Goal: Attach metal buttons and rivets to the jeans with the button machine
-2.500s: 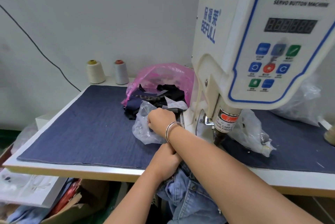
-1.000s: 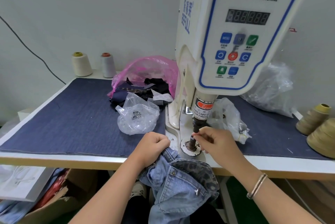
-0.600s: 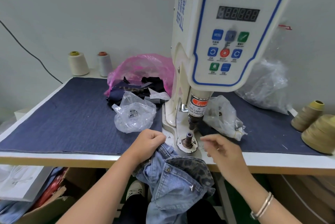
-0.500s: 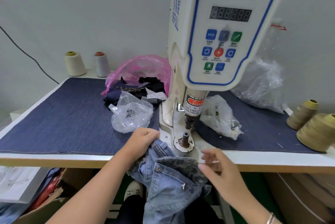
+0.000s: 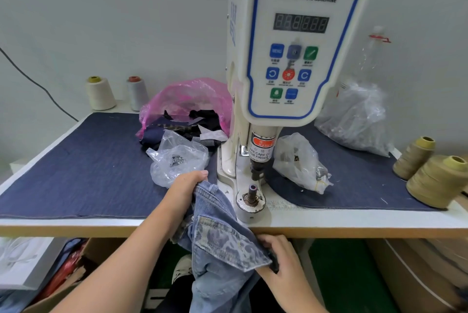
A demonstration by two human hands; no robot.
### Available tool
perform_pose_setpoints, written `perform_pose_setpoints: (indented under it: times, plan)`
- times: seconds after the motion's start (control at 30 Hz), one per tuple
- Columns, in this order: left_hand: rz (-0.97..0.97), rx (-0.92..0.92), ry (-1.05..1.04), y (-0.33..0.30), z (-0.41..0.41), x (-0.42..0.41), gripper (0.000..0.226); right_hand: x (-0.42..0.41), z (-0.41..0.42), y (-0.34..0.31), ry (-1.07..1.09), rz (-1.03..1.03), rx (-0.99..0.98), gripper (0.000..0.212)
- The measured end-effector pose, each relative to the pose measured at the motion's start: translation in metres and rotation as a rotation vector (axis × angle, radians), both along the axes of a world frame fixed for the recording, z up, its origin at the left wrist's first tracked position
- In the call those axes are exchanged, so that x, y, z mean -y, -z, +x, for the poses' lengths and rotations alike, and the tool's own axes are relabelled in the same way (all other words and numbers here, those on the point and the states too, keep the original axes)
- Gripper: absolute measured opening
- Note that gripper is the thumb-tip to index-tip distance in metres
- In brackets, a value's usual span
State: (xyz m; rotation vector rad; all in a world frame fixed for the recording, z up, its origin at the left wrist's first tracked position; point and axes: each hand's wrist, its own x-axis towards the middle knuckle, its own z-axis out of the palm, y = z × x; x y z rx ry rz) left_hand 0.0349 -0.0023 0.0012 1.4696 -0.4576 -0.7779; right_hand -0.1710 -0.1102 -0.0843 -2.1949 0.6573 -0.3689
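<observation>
Denim jeans (image 5: 220,244) hang over the table's (image 5: 354,221) near edge, just left of the button machine's (image 5: 298,42) lower die (image 5: 252,192). Left hand (image 5: 186,186) grips the waistband on the tabletop; right hand (image 5: 278,253) pinches the leopard-lined fold below the edge.

Grey wall (image 5: 101,21), denim-covered table (image 5: 354,219)

Bunched jeans (image 5: 217,244) beside button machine (image 5: 291,59)
</observation>
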Motion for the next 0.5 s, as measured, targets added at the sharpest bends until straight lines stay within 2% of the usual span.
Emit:
perform_pose_setpoints:
  times: [0.1,0.13,0.17,0.2,0.3,0.33,0.37,0.43,0.5]
  plan:
    - [-0.008,-0.009,0.036,-0.002,0.002,-0.003,0.036,-0.003,0.003,-0.002,0.002,0.090,0.070,0.012]
    - [-0.017,-0.019,0.047,-0.002,0.003,-0.004,0.036,-0.003,0.003,-0.005,-0.007,0.121,0.089,0.012]
    - [-0.027,-0.025,0.060,-0.003,0.003,-0.004,0.037,-0.002,0.003,-0.010,-0.013,0.181,0.103,0.020]
    - [-0.038,-0.043,0.069,-0.004,0.003,-0.004,0.037,-0.001,0.003,-0.014,-0.023,0.299,0.113,0.027]
    - [-0.053,-0.083,0.113,-0.011,0.005,-0.003,0.035,0.003,0.006,-0.028,-0.038,0.925,0.092,0.040]
    - [-0.034,-0.054,0.142,-0.015,0.006,-0.003,0.035,0.005,0.008,-0.032,-0.039,1.079,0.046,0.042]
    - [-0.002,0.006,0.176,-0.018,0.009,-0.003,0.039,0.008,0.010,-0.037,-0.053,1.150,-0.015,0.044]
    - [0.100,0.201,0.270,-0.023,0.015,-0.005,0.046,0.014,0.011,-0.046,-0.094,1.164,-0.126,0.043]
    - [0.226,0.390,0.387,-0.031,0.022,-0.010,0.035,0.019,0.010,-0.055,-0.096,1.111,-0.148,0.042]
